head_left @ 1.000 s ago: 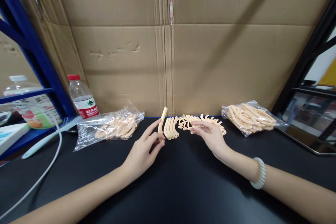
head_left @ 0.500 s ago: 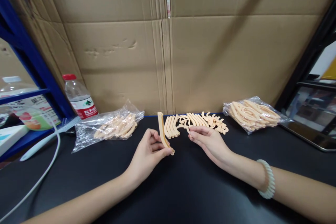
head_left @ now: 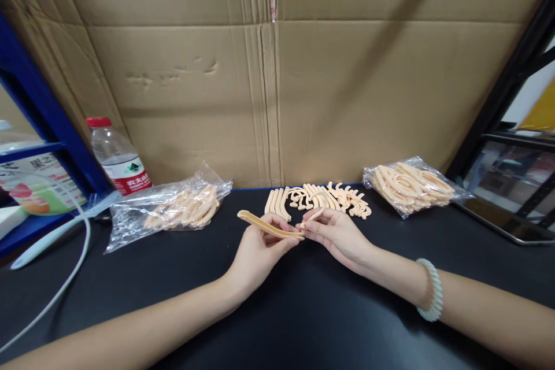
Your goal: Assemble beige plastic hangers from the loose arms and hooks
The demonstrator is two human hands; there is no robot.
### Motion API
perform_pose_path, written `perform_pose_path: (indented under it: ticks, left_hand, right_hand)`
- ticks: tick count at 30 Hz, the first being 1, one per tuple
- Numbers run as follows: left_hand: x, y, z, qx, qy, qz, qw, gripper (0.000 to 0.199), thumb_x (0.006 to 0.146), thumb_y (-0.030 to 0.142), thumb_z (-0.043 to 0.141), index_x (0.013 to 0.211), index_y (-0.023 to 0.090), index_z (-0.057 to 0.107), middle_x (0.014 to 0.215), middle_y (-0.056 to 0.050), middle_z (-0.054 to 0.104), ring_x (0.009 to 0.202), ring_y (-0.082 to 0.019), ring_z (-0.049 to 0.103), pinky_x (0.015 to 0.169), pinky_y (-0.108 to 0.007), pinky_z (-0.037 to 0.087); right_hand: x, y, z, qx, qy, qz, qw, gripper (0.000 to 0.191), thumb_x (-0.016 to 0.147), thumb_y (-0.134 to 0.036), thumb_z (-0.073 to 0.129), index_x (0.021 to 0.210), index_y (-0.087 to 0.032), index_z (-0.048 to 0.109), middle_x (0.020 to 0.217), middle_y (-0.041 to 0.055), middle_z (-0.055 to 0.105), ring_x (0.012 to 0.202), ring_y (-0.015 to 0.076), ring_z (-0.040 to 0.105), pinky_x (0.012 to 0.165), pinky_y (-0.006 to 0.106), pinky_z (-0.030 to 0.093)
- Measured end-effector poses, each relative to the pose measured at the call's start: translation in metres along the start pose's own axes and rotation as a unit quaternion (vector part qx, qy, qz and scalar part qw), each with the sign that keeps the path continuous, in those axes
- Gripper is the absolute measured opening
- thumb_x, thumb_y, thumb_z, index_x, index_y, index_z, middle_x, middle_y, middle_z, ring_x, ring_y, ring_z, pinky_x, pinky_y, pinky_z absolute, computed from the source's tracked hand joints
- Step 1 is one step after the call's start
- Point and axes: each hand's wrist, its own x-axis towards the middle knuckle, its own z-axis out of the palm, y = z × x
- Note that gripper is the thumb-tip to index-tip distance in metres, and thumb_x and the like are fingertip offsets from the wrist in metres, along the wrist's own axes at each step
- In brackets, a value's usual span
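Observation:
Between the thumb and fingers of my left hand [head_left: 260, 254] is a long, slightly curved wooden strip [head_left: 255, 221], tilted with its far end up to the left. My right hand [head_left: 338, 237] pinches a thin curved wooden piece [head_left: 321, 208] by its lower end. The ends of the two pieces meet or nearly meet between my hands; whether they are joined is too small to tell. Behind my hands lie a row of long wooden strips [head_left: 276, 202] and a pile of small curvy wooden pieces [head_left: 350, 199], partly hidden by my right hand.
On the black table [head_left: 303, 318], a clear bag of wooden pieces [head_left: 186, 208] lies left, another bag [head_left: 410, 185] right. A bottle with a red cap [head_left: 119, 156], a pale blue handled object [head_left: 47, 245] and a white cable [head_left: 76, 269] are left. Cardboard [head_left: 182, 81] stands behind.
My left hand has moved right and tipped its strip from upright to nearly flat. My right hand has lifted its curved piece and brought it beside the strip's near end. The view has shifted slightly.

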Motion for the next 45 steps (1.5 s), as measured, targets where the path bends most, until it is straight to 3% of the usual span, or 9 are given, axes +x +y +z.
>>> perform_pose_path:
  ticks: [5, 10, 16, 31, 45]
  left_hand:
    - [-0.0022, 0.0028, -0.0011, 0.012, 0.032, 0.018, 0.999, 0.019, 0.073, 0.025, 0.073, 0.080, 0.016, 0.058, 0.079, 0.000, 0.065, 0.080, -0.017, 0.067, 0.078, -0.030, 0.054]
    - [-0.0037, 0.0028, -0.0007, 0.006, 0.050, 0.013, 0.999, 0.017, 0.073, 0.024, 0.072, 0.080, 0.016, 0.059, 0.081, -0.001, 0.064, 0.081, -0.018, 0.067, 0.078, -0.030, 0.056]
    - [-0.0043, 0.0016, -0.0003, -0.006, 0.047, 0.014, 0.999, 0.013, 0.073, 0.022, 0.072, 0.078, 0.017, 0.061, 0.079, 0.000, 0.064, 0.078, -0.017, 0.067, 0.075, -0.028, 0.057]
    - [-0.0095, 0.0020, -0.0017, 0.098, 0.071, 0.037, 0.992, 0.009, 0.072, 0.021, 0.073, 0.070, 0.019, 0.064, 0.076, -0.003, 0.070, 0.078, -0.022, 0.067, 0.071, -0.033, 0.053]
    - [-0.0085, 0.0020, -0.0005, 0.068, 0.072, 0.025, 0.995, 0.014, 0.068, 0.022, 0.077, 0.067, 0.018, 0.064, 0.073, -0.002, 0.069, 0.069, -0.018, 0.066, 0.064, -0.027, 0.052]
  right_hand:
    - [-0.0012, -0.0024, 0.0013, -0.035, -0.038, 0.000, 0.999, 0.021, 0.064, -0.028, 0.085, 0.075, -0.017, 0.071, 0.081, 0.0021, 0.068, 0.079, 0.0156, 0.063, 0.082, 0.033, 0.051]
    - [-0.0023, -0.0057, 0.0024, -0.025, -0.059, 0.035, 0.997, 0.019, 0.069, -0.032, 0.082, 0.075, -0.017, 0.071, 0.093, 0.0042, 0.068, 0.087, 0.0169, 0.063, 0.085, 0.034, 0.051]
    - [-0.0013, -0.0045, 0.0006, -0.045, -0.078, 0.038, 0.995, 0.019, 0.069, -0.030, 0.082, 0.077, -0.017, 0.071, 0.083, 0.0022, 0.067, 0.078, 0.0138, 0.063, 0.076, 0.029, 0.054]
    - [-0.0038, -0.0054, 0.0017, -0.103, -0.088, 0.033, 0.990, 0.023, 0.072, -0.034, 0.080, 0.079, -0.015, 0.070, 0.080, 0.0037, 0.068, 0.077, 0.0171, 0.066, 0.073, 0.032, 0.058]
    - [-0.0051, -0.0027, 0.0095, -0.133, -0.055, -0.006, 0.990, 0.026, 0.069, -0.036, 0.080, 0.069, -0.014, 0.065, 0.074, 0.0018, 0.064, 0.066, 0.0155, 0.065, 0.060, 0.029, 0.059]
